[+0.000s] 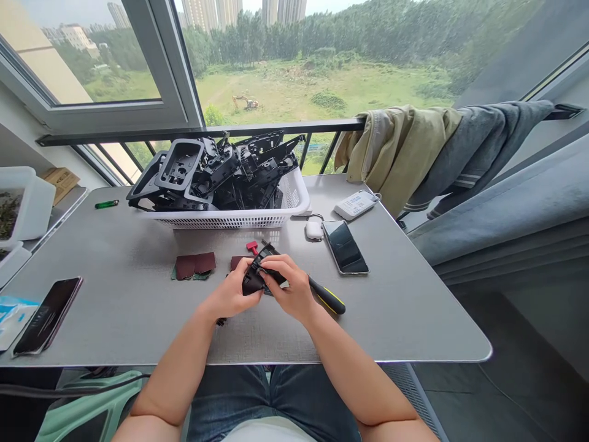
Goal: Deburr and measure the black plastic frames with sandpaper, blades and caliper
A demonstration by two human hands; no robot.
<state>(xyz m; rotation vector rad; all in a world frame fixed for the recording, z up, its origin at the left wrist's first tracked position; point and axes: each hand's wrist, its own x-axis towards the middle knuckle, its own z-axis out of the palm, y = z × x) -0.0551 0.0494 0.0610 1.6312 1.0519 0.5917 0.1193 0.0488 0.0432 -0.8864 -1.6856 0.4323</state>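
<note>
Head view, looking down onto a grey worktop point(391, 294), left grip point(227, 296) curled firmly around the lower end of a black moulded plastic part point(252, 279), right grip point(288, 285) closed over its upper end, fingers wrapped across the top. Part held up just off the worktop, centred in front of the body, mostly hidden by the 2 grips. Long axis slanting from lower left to upper right, tip pointing away from the body; right grip nearer that tip, left grip nearer the lower end.

Yellow-and-black screwdriver handle point(327, 296) jutting out from under the right grip toward the lower right, shaft out of sight, so held or merely lying there: impossible to tell. Small red piece point(251, 247) just beyond the part's tip, dark red abrasive sheets point(196, 265) just left of the grips.

Farther out, white perforated plastic basket point(230, 218) heaped with more black moulded parts point(202, 175). To the right, white earbud case point(314, 229), phone point(345, 247) and white power bank point(355, 204). To the left, green lighter point(107, 204) and 2nd phone point(48, 315) near the edge. Beyond the worktop, jacket point(396, 147) slung over a railing point(193, 132).
</note>
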